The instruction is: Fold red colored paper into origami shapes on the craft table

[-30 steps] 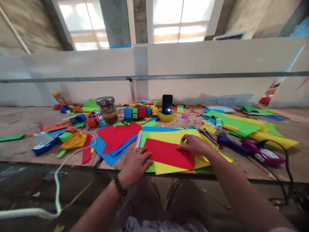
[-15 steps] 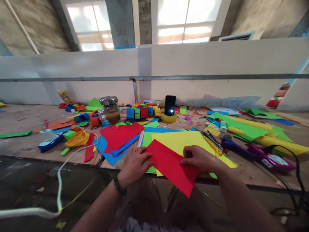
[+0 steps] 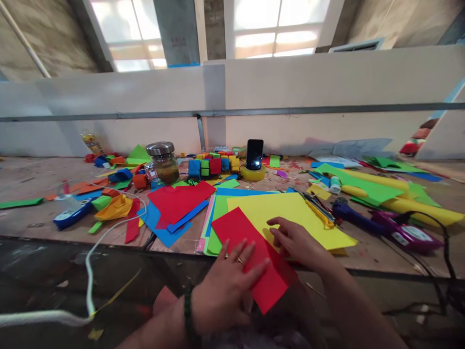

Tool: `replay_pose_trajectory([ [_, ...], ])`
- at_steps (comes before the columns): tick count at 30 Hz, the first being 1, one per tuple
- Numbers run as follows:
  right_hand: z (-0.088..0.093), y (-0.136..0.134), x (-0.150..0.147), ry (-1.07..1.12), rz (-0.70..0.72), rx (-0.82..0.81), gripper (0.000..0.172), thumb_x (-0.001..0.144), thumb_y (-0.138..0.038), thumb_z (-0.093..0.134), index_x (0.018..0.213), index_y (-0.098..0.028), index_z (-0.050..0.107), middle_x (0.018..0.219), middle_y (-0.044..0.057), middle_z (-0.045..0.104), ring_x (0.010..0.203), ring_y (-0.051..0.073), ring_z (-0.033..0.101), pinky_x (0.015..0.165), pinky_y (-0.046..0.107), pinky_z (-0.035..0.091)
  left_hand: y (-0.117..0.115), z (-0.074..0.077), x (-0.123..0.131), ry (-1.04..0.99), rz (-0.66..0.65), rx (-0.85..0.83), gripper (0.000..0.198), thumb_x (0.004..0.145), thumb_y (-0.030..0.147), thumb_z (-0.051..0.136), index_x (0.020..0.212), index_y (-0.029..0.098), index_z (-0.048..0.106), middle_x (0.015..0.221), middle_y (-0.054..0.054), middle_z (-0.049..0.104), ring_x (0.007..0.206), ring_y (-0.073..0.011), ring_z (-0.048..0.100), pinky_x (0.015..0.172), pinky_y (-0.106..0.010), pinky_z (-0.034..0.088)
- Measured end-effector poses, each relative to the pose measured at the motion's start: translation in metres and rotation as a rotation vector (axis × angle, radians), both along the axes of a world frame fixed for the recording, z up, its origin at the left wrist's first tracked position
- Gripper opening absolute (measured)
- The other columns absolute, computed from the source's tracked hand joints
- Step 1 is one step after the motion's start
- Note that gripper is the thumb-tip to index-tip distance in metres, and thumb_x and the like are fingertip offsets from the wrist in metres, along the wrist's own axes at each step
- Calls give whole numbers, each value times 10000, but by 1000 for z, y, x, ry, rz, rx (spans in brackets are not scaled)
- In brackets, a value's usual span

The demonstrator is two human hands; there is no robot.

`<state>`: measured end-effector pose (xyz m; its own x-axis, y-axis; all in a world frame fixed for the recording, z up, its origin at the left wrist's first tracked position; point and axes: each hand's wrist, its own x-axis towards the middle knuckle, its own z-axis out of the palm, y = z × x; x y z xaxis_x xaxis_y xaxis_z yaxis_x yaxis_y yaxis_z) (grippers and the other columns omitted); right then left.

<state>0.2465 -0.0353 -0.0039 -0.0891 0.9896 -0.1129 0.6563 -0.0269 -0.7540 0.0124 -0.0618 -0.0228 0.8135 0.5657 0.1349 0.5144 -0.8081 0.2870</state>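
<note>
Where the table (image 3: pixel 22 220) was begun at left: a green strip (image 3: pixel 22 203) was laid flat.
Blue device (image 3: pixel 74 213): lodged near a yellow folded piece (image 3: pixel 114 207).
Lidded glass jar (image 3: pixel 162 162): stood upright, handle turned to the left.
Loose red sheet (image 3: pixel 178 201): spread partly over blue paper (image 3: pixel 148 223).
Left hand (image 3: pixel 227 278): laid on the red paper (image 3: pixel 271 281), fingers fanned across its upper face; whether it was pinched from beneath could not be told.
Red paper: set aslant, its upper part over the yellow sheet (image 3: pixel 269 203), its lower part extended past the table's near edge.
Phone (image 3: pixel 255 154): propped upright at a yellow tape roll (image 3: pixel 253 173).
Right hand (image 3: pixel 279 230): poised over the yellow sheet beside the red paper, fingertips parted, half curled; contact with either could not be told.
Yellow-handled tool (image 3: pixel 321 215): rested on the sheet's right side.
Purple device (image 3: pixel 409 235): placed at far right, cabled in black.
</note>
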Motion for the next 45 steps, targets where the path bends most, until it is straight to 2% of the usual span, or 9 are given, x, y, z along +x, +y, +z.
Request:
replay_pose_trajectory([
  [4,-3,0,5,156,-31,71,395,838,-486,493,1043,-175,627,725,36,655,570,172,614,544,300,482,-4,-8,2,-277,63,-161,482,862,205,548,1339,276,538,1390,-116,530,1305,-309,455,1113,-555,263],
  [9,5,7,14,602,-244,360,572,748,-674,574,1121,-244,628,1174,96,669,1089,253,615,920,395,467,9,19,-4,-1444,450,-625,260,888,341,588,1109,252,691,1097,-56,719,1048,-220,654,900,-332,534],
  [12,7,5,7,912,-176,225,763,615,-809,577,1113,-236,652,1143,131,691,1029,306,649,844,434,513,15,36,5,-1791,577,-798,259,923,345,551,1163,288,632,1079,-3,724,963,-162,684,786,-275,576],
  [15,8,-3,-2,952,-208,168,622,580,-628,757,1031,-208,682,959,111,738,796,263,689,642,349,546,17,40,17,-2012,605,-1075,225,894,228,606,1113,249,651,1043,-12,735,918,-142,696,789,-255,577],
  [18,11,-11,1,883,-358,230,413,535,-406,852,840,-182,689,724,34,715,605,167,636,529,247,505,17,35,19,-1995,520,-1181,199,866,221,640,1062,212,674,1043,-33,736,923,-155,697,801,-259,573],
  [21,21,-16,12,817,-478,265,359,466,-370,862,707,-181,676,605,-2,665,549,146,598,488,226,491,20,34,8,-1936,446,-1189,218,795,233,707,1008,189,698,1057,-42,733,915,-170,698,766,-237,570],
  [31,47,-50,9,665,-721,132,410,438,-391,810,778,-228,649,620,-13,664,427,142,556,310,183,353,35,51,-15,-1557,553,-1202,311,521,288,892,706,133,695,655,-17,718,560,-127,660,511,-178,502],
  [38,52,-55,12,620,-804,148,382,430,-425,824,742,-258,678,682,36,687,491,181,588,302,218,385,38,47,-14,-1486,532,-1093,303,543,331,873,704,144,698,658,-8,705,562,-116,629,517,-183,459],
  [45,43,-46,21,629,-797,137,346,426,-371,841,716,-267,683,616,48,662,411,175,556,281,231,353,42,51,-12,-1298,500,-827,334,659,451,782,704,127,716,632,-20,661,570,-115,554,531,-206,387],
])
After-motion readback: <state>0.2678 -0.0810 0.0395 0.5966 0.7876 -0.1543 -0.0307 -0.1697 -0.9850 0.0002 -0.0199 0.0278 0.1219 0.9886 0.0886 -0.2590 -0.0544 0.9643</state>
